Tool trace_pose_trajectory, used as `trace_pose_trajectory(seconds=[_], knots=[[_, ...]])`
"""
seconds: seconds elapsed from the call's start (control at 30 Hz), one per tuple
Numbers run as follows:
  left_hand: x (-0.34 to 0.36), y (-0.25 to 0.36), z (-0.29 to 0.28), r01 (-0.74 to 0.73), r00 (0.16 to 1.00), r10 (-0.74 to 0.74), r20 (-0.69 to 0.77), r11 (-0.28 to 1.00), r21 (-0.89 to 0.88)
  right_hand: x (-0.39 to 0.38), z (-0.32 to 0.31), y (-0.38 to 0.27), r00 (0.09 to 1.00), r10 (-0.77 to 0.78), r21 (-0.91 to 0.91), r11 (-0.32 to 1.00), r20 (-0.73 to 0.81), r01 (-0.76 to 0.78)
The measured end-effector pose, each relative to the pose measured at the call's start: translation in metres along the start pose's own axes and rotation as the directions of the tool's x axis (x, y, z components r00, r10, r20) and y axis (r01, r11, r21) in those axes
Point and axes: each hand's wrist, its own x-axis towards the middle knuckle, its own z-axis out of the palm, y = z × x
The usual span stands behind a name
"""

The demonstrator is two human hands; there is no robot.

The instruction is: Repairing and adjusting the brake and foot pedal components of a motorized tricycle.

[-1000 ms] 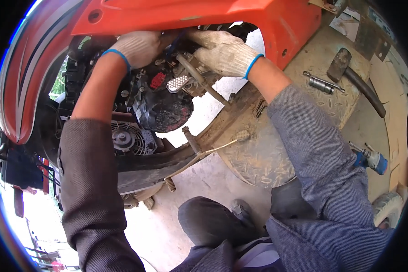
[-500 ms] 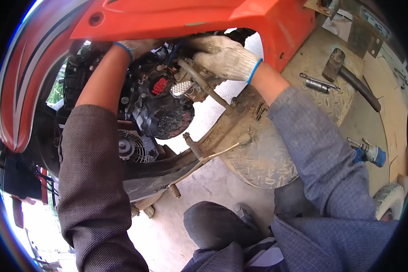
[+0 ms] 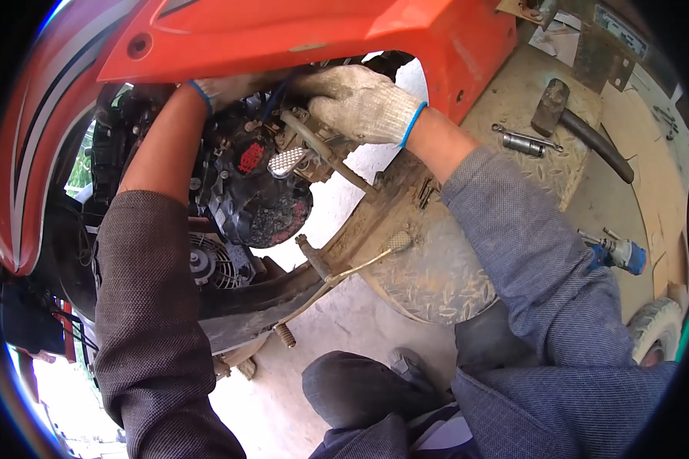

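Note:
Both of my hands, in off-white knit gloves with blue cuffs, reach under a red body panel (image 3: 298, 46) of a motor vehicle. Only the back of my left hand (image 3: 236, 89) shows, above the dark engine (image 3: 241, 187); its fingers are hidden beneath the panel. My right hand (image 3: 367, 105) is bent inward beside a dirty metal bar (image 3: 325, 149), and its fingertips are out of sight behind the panel edge. Whatever the hands touch in there cannot be seen. A blue hose or cable (image 3: 278, 96) runs between them. Below lies a ridged metal pedal pad (image 3: 287, 162).
On the muddy tread-plate footboard (image 3: 444, 260) lie bolts (image 3: 425, 193), a socket with a wrench (image 3: 524, 144) and a hammer (image 3: 582, 126). A blue power tool (image 3: 624, 255) sits farther right. A thin pedal lever (image 3: 344, 274) juts out, and a fan (image 3: 210, 262) is below the engine.
My view has shifted slightly, so the vehicle and tools sit a little farther left. Both hands stay under the red panel, with little visible change in their pose.

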Motion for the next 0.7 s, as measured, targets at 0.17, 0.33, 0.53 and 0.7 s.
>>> trace_pose_trajectory(seconds=[0.17,0.33,0.53,0.7], knots=[[0.002,0.003,0.005,0.056,0.996,-0.064,-0.063,0.991,-0.121,-0.003,0.001,-0.004,0.931,0.357,0.491,0.799,0.074,-0.346],[0.01,0.005,0.01,0.192,0.981,-0.178,0.08,0.951,-0.242,-0.007,0.003,0.003,0.958,0.034,-0.181,0.98,-0.284,-0.088],[0.011,0.001,0.01,0.121,0.993,-0.116,0.036,0.954,-0.273,-0.002,0.008,0.016,0.987,-0.076,-0.545,0.838,-0.138,-0.012],[0.011,-0.001,0.009,0.092,0.995,-0.082,0.048,0.952,-0.293,-0.007,0.013,0.022,0.953,-0.277,-0.643,0.754,-0.124,0.135]])
